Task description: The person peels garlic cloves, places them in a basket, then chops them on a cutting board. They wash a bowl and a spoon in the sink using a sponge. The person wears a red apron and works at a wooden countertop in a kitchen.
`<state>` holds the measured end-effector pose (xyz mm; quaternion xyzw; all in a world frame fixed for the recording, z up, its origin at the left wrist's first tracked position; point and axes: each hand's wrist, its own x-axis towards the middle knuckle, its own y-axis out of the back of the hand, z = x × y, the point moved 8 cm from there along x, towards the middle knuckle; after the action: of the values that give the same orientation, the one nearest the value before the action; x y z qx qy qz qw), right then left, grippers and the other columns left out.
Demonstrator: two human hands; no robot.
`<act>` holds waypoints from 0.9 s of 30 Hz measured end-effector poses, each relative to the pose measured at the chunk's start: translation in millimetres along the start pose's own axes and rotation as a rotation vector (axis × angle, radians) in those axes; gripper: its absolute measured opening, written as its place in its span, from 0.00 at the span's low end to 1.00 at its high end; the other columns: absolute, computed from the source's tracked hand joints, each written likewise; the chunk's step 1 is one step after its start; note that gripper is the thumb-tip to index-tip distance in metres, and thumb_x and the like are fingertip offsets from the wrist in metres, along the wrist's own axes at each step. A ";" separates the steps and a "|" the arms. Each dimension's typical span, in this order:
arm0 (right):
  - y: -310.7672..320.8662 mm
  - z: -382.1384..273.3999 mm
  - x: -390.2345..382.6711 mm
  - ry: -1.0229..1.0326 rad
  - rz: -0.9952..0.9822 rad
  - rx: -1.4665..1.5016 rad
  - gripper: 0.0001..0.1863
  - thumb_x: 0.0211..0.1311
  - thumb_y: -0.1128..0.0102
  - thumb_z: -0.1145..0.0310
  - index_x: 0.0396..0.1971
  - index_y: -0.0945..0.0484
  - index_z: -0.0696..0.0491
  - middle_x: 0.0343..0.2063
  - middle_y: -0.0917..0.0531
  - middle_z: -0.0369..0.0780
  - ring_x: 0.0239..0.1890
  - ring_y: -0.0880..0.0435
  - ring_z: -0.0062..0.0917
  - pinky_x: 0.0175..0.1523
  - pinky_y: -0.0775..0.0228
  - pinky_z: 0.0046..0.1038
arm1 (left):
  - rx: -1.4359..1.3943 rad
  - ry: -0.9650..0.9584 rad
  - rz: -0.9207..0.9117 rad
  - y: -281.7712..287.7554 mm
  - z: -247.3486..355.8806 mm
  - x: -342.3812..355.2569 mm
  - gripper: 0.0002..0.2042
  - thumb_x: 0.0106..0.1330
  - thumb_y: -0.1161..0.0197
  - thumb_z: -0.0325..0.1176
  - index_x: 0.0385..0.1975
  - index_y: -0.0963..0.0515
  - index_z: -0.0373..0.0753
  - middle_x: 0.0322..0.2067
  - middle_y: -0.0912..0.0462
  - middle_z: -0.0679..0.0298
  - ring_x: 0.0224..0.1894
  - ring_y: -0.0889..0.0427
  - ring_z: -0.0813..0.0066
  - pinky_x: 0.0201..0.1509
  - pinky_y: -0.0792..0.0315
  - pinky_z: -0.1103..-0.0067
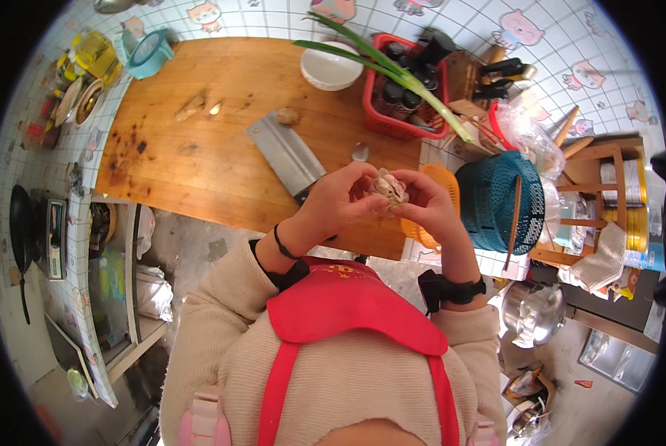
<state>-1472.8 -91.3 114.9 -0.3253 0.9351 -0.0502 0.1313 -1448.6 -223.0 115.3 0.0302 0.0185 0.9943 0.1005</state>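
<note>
A garlic bulb (389, 187) is held between both hands above the right part of the wooden table (221, 163). My left hand (337, 199) pinches it from the left with thumb and fingers. From the right, the thumb and fingers of my right hand (431, 204) close on the same bulb. Below and left of the hands lies a cleaver (285, 152), its handle partly hidden by my left hand. A brown knobby piece, perhaps ginger (288, 116), sits by the blade. Farther left are a brown scrap (190, 108) and a small pale piece (215, 108).
A white bowl (330, 68) stands at the back, beside a red basket (400, 125) of bottles with a green onion (415, 82) across it. An orange basket (443, 178) and a blue basket (489, 201) are right of my hands. A teal container (149, 56) stands back left.
</note>
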 end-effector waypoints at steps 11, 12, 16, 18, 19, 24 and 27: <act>-45.8 83.7 29.5 0.064 0.053 -0.214 0.32 0.44 0.32 0.69 0.52 0.35 0.56 0.41 0.26 0.38 0.43 0.27 0.21 0.48 0.34 0.23 | -0.037 0.063 -0.065 28.5 -60.0 -30.7 0.16 0.55 0.44 0.21 0.45 0.34 0.35 0.31 0.24 0.62 0.33 0.23 0.80 0.36 0.28 0.83; -46.1 86.2 28.8 0.039 0.042 -0.174 0.32 0.44 0.32 0.68 0.51 0.34 0.56 0.41 0.26 0.38 0.42 0.27 0.21 0.48 0.34 0.23 | -0.132 0.108 -0.094 26.2 -67.5 -31.8 0.17 0.55 0.45 0.21 0.45 0.35 0.35 0.32 0.24 0.62 0.34 0.23 0.80 0.36 0.28 0.83; -43.8 82.3 22.4 0.043 0.071 -0.307 0.28 0.43 0.32 0.70 0.48 0.31 0.57 0.38 0.24 0.38 0.41 0.27 0.20 0.46 0.34 0.22 | -0.160 0.175 -0.149 18.0 -87.8 -31.3 0.19 0.54 0.48 0.20 0.47 0.37 0.36 0.33 0.25 0.60 0.35 0.24 0.79 0.37 0.28 0.82; -42.0 81.7 17.5 0.042 0.082 -0.323 0.27 0.43 0.33 0.70 0.46 0.30 0.57 0.38 0.24 0.40 0.40 0.25 0.23 0.45 0.33 0.23 | -0.148 0.210 -0.157 10.9 -96.3 -29.9 0.20 0.53 0.49 0.19 0.47 0.38 0.36 0.34 0.26 0.59 0.36 0.24 0.78 0.38 0.29 0.82; -39.3 80.9 15.5 0.051 0.112 -0.427 0.26 0.43 0.34 0.70 0.46 0.30 0.57 0.38 0.24 0.41 0.40 0.25 0.25 0.45 0.33 0.24 | -0.114 0.217 -0.156 7.0 -99.1 -29.3 0.20 0.52 0.50 0.19 0.47 0.38 0.36 0.34 0.26 0.59 0.36 0.24 0.77 0.38 0.29 0.82; -29.8 80.4 11.2 0.109 0.180 -0.590 0.24 0.42 0.35 0.69 0.42 0.29 0.58 0.38 0.24 0.48 0.39 0.23 0.34 0.44 0.31 0.27 | 0.011 0.140 -0.040 -3.7 -100.4 -22.5 0.19 0.48 0.50 0.18 0.43 0.37 0.38 0.27 0.24 0.56 0.29 0.23 0.69 0.34 0.28 0.76; -26.1 82.5 9.5 0.091 0.200 -0.552 0.23 0.43 0.35 0.69 0.42 0.29 0.58 0.37 0.24 0.44 0.37 0.23 0.29 0.42 0.31 0.26 | -0.034 0.194 -0.023 -8.6 -108.7 -20.4 0.18 0.49 0.51 0.19 0.42 0.37 0.38 0.27 0.24 0.56 0.30 0.23 0.69 0.34 0.29 0.75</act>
<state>-1441.4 -118.4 38.3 -0.2524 0.9457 0.2046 0.0002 -1433.8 -222.0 5.3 -0.0679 0.0114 0.9915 0.1101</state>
